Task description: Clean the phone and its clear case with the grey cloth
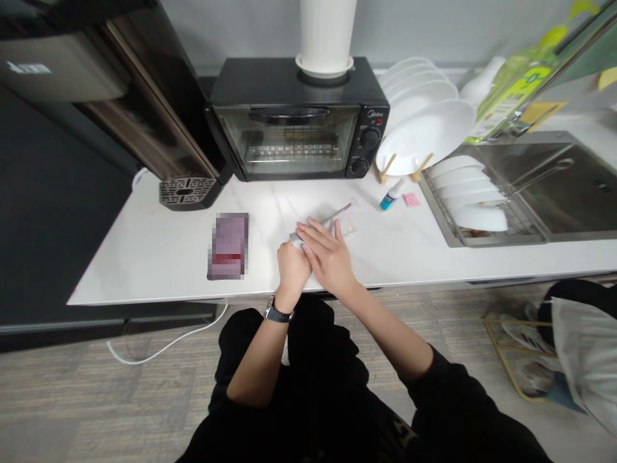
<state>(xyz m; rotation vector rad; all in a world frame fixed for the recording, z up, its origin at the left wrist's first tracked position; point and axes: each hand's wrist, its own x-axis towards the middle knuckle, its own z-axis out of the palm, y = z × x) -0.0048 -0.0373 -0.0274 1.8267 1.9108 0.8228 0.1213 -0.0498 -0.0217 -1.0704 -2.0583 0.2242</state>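
My left hand (293,269), with a dark-strapped watch (278,314) on its wrist, is closed near the counter's front edge. A small whitish-grey object (295,240) shows at its fingers, partly hidden; I cannot tell its kind. My right hand (330,256) lies across beside it, fingers stretched out over the whitish object and close against the left hand. Beyond the right fingertips a thin pen-like stick (341,211) rests above a faint clear sheet or outline (351,226). A small blue-and-white bottle (391,195) and a pink paper note (411,199) are farther right.
On the white counter (159,257) lies a blurred purple item (229,246). Behind are a toaster oven (294,141) bearing a white pot (328,38), and a drinks dispenser (159,96). Racked plates (424,135) and a sink (569,193) are at right; another person (585,354) is at lower right.
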